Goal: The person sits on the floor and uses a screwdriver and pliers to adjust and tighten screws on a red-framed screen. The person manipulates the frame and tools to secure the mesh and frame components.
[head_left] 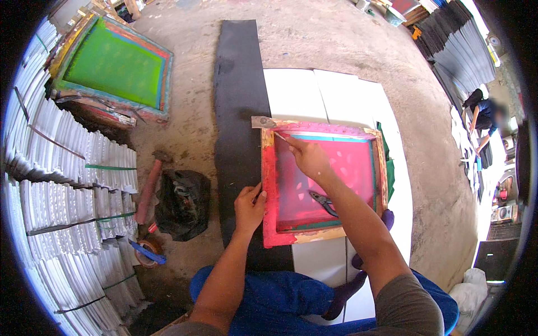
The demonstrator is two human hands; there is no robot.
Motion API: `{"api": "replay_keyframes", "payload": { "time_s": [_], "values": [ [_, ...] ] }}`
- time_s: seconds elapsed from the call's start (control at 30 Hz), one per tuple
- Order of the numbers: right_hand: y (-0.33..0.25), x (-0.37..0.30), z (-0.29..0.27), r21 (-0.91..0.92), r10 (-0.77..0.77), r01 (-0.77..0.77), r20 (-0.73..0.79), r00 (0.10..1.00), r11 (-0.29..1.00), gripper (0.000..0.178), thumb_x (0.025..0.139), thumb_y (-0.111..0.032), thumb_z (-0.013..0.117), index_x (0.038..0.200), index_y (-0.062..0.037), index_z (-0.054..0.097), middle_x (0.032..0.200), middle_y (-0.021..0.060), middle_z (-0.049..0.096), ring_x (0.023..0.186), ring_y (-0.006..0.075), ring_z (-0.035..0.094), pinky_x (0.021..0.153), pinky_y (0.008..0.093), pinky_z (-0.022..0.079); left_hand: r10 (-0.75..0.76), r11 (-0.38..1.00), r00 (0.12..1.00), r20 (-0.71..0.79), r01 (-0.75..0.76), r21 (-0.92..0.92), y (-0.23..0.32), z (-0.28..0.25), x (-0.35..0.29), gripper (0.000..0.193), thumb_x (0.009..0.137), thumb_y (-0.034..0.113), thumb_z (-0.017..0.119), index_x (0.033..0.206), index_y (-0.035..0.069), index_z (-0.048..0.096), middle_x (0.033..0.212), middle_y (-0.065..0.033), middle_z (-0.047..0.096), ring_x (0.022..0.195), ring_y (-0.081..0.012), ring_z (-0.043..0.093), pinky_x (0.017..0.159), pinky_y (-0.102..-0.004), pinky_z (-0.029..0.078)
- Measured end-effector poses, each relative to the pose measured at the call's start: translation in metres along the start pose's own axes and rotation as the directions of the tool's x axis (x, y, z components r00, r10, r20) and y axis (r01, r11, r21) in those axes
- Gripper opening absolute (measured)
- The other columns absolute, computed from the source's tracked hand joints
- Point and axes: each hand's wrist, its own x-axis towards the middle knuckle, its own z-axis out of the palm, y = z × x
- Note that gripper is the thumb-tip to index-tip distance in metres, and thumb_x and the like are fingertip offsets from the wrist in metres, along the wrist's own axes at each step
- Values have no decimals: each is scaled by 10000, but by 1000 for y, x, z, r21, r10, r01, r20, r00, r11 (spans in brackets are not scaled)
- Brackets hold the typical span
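A wooden screen-printing frame with pink-stained mesh lies before me, its wood smeared with pink and red paint. My left hand is closed at the frame's left edge; a small dark patch shows between thumb and finger. Above the mesh, my right hand is closed, with a slim pinkish thing reaching from it toward the far left corner. Whether that is a tool or a finger is hard to make out. Pliers with dark handles rest on the mesh under my right forearm. A grey wood piece sticks out at that corner.
White sheets and a black strip lie beneath the frame. Bundled white sheets line the left. A black bag, a hammer and a green-meshed frame are there too. Another person works at far right.
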Motion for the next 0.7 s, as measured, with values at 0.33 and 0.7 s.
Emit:
{"api": "replay_keyframes", "payload": {
  "time_s": [0.33,0.7],
  "values": [
    [-14,-12,-8,-89,37,-38,-7,999,995,288,961,-270,609,1227,-221,707,858,190,714,784,405,698,697,522,568,-30,999,999,19,30,38,3,-1,0,321,947,120,662,1233,-22,687,1004,-165,684,852,-228,685,744,-327,535],
    [-32,-11,-17,-212,90,-62,124,988,975,315,979,-237,537,1259,-193,675,921,202,714,843,406,699,712,532,571,6,997,1000,21,-8,79,1,-1,-1,317,943,127,654,1229,-4,693,1010,-182,685,852,-271,692,759,-353,540]
  ]
}}
